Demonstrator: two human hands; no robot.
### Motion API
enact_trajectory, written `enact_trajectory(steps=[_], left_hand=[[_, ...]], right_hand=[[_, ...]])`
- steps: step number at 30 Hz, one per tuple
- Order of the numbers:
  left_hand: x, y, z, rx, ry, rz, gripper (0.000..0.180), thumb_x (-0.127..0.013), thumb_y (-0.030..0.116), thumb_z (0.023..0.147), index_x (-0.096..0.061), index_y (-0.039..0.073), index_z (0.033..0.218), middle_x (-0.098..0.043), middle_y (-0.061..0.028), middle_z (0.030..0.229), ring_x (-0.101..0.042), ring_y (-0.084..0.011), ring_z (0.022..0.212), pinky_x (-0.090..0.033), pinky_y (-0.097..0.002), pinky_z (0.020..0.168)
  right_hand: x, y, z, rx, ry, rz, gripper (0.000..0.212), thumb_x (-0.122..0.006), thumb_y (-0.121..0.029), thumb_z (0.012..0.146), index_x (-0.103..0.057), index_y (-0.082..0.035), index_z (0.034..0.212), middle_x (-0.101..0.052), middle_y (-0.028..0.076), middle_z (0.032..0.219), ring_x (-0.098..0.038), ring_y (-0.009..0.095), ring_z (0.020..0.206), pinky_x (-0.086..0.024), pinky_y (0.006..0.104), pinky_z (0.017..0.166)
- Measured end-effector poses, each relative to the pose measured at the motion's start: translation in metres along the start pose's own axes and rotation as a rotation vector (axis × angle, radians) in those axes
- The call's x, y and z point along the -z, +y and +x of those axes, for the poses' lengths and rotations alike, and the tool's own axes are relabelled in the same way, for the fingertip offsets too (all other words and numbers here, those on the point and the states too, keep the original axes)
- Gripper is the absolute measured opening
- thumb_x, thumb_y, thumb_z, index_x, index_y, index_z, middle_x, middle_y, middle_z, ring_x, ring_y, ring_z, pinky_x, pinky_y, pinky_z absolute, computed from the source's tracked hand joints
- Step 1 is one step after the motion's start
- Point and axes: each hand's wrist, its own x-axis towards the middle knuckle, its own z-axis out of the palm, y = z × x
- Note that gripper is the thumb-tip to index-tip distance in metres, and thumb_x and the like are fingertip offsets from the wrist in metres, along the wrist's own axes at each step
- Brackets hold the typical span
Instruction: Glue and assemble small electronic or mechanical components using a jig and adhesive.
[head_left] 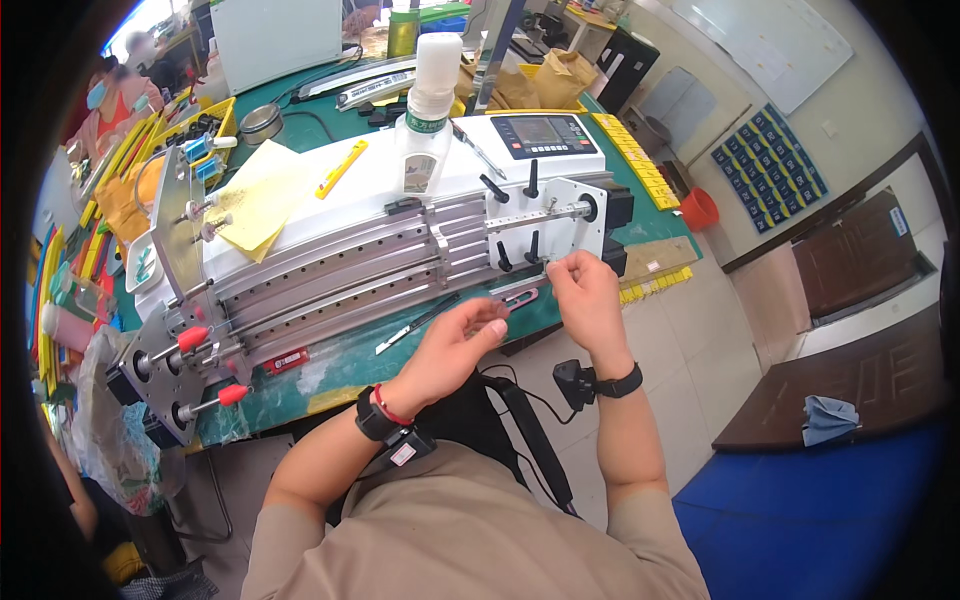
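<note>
My left hand [455, 348] hovers at the front edge of the green mat [350, 365], thumb and forefinger pinched at the near end of a small grey metal clip [521, 298]. A little right and farther back, my right hand [588, 295] has its fingertips pinched on a tiny pale piece, too small to identify. It is just in front of the right end plate [565, 215] of a long white test machine [370, 190] with grey rails [340, 275]. Both wrists wear black bands.
On the machine stand a white bottle [428, 110], a yellow cloth [260, 195], a yellow cutter [342, 167] and a control panel [545, 133]. Red-tipped knobs [193, 338] stick out at its left end. A thin dark blade [415, 325] lies on the mat. Another person [110, 95] sits far left.
</note>
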Motion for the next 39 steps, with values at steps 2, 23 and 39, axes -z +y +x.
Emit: enact_trajectory(steps=[2, 23, 39], left_hand=[[-0.004, -0.005, 0.012, 0.02, 0.008, -0.109, 0.037, -0.064, 0.022, 0.113, -0.064, -0.002, 0.142, -0.071, -0.012, 0.139, -0.068, -0.0174, 0.124, -0.054, -0.0312, 0.1], [0.067, 0.041, -0.088, -0.019, -0.491, -1.138, 0.028, -0.061, 0.025, 0.111, -0.068, 0.0, 0.102, -0.072, -0.019, 0.101, -0.075, -0.027, 0.083, -0.06, -0.0402, 0.075], [0.113, 0.075, -0.184, -0.114, -0.032, -0.383, 0.008, -0.071, -0.007, 0.09, -0.076, -0.009, 0.096, -0.068, -0.0298, 0.125, -0.081, -0.0263, 0.075, -0.053, -0.024, 0.051]], right_hand=[[0.007, -0.002, 0.008, -0.012, -0.095, -0.057, 0.025, -0.07, -0.017, 0.1, -0.071, 0.007, 0.092, -0.073, 0.014, 0.074, -0.069, 0.02, 0.067, -0.055, 0.0379, 0.066], [0.003, 0.001, -0.074, -0.619, -0.427, 1.039, 0.017, -0.065, -0.022, 0.113, -0.065, -0.006, 0.106, -0.07, 0.005, 0.096, -0.061, 0.012, 0.069, -0.056, 0.0333, 0.07], [-0.036, -0.007, -0.05, -0.615, -0.498, 1.014, 0.02, -0.065, -0.028, 0.114, -0.065, -0.009, 0.106, -0.06, -0.004, 0.083, -0.048, 0.005, 0.058, -0.048, 0.0293, 0.062]])
